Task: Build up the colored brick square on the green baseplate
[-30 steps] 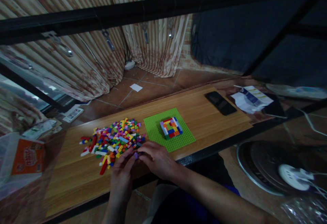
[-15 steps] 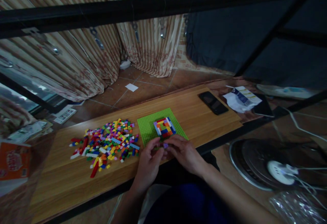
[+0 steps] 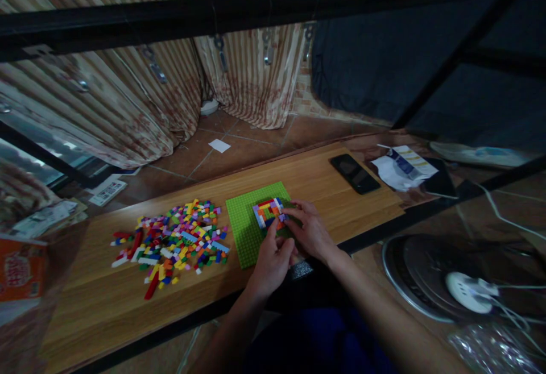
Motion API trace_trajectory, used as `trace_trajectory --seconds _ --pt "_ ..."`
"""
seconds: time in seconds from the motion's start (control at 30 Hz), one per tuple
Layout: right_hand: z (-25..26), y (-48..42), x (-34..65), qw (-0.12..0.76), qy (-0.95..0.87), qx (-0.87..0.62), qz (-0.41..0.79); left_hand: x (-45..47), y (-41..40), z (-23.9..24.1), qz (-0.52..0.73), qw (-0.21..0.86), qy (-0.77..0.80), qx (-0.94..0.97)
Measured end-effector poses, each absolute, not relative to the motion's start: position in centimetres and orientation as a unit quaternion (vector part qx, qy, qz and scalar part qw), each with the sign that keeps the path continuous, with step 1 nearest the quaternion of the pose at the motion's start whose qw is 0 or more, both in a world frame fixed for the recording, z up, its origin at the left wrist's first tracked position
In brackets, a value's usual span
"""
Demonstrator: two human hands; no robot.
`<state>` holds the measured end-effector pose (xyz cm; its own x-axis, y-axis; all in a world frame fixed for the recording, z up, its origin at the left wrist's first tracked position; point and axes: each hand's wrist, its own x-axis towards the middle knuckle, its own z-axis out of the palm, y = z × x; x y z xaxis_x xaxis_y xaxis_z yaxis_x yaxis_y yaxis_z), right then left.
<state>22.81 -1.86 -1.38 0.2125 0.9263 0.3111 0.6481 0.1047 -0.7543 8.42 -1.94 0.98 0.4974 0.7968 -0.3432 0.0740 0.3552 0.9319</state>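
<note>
A green baseplate lies on the wooden table and carries a small square build of coloured bricks. Both my hands rest on it. My left hand pinches at the near edge of the build, fingers pressed together. My right hand curls round the build's right side, where a small purple brick shows at the fingertips. Which hand holds that brick I cannot make out. A heap of loose coloured bricks lies to the left of the plate.
A black phone and a crumpled paper packet lie on the table's right end. An orange box stands at far left. A fan lies on the floor at right. A black metal bar crosses overhead.
Both hands moved from the edge of the loose brick heap rightward and onto the green baseplate, carrying a small purple brick to the build.
</note>
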Motion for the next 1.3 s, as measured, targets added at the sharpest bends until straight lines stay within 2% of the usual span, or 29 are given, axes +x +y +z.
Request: trace_trajectory --seconds 0.3,0.6,1.1,1.3 --pt "-1.1 -1.7 22.5 0.48 -0.514 -0.672 0.23 8.6 -2.1 0.6 0.256 0.681 0.429 0.535" --pt "-0.8 -0.4 21.9 0.427 -0.466 -0.728 0.265 8.9 -2.2 -0.5 0.262 0.624 0.436 0.593" --pt "-1.0 0.1 21.5 0.433 -0.459 -0.726 0.273 9.5 -2.6 -0.4 0.199 0.536 0.465 0.676" --pt "-1.8 0.3 22.2 0.46 -0.465 -0.703 0.28 8.7 -3.4 -0.2 0.222 0.532 0.462 0.674"
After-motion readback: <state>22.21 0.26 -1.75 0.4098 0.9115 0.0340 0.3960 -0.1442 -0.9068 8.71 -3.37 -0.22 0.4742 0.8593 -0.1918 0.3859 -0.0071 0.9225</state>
